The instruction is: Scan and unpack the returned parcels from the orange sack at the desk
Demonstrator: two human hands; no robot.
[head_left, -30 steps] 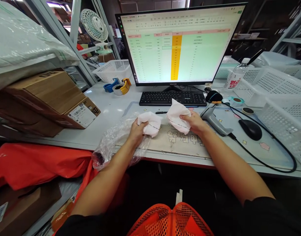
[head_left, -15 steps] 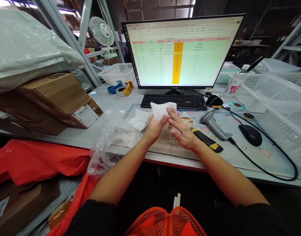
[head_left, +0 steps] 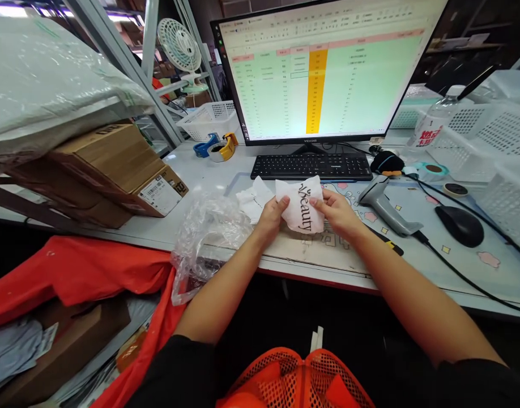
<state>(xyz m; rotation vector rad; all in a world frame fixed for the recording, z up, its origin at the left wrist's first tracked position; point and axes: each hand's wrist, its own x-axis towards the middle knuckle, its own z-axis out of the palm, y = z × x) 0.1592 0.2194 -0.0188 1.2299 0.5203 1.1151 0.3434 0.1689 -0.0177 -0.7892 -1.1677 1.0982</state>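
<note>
Between both hands is a small white cloth pouch point(head_left: 302, 205) with dark lettering that reads "Beauty". My left hand point(head_left: 272, 218) grips its left edge, thumb on the front. On its right edge, my right hand point(head_left: 339, 214) pinches it with the thumb over the face. Another white piece point(head_left: 255, 199), crumpled and with a dark line on it, lies just left of the pouch; whether it is cloth or paper I cannot tell. A clear plastic bag point(head_left: 213, 226) sits crumpled near the left forearm. Below the pouch is a flat piece of cardboard point(head_left: 285, 247).
A keyboard point(head_left: 311, 166) and monitor point(head_left: 328, 85) stand behind the hands. To the right are a barcode scanner point(head_left: 387, 207), a mouse point(head_left: 459, 225) and white baskets point(head_left: 459, 150). Cardboard boxes point(head_left: 115, 170) are stacked at left, near tape dispensers point(head_left: 221, 148).
The pouch has turned so its lettering faces me. My right hand has gone from lying loosely across it to gripping its right edge. The view has shifted slightly.
</note>
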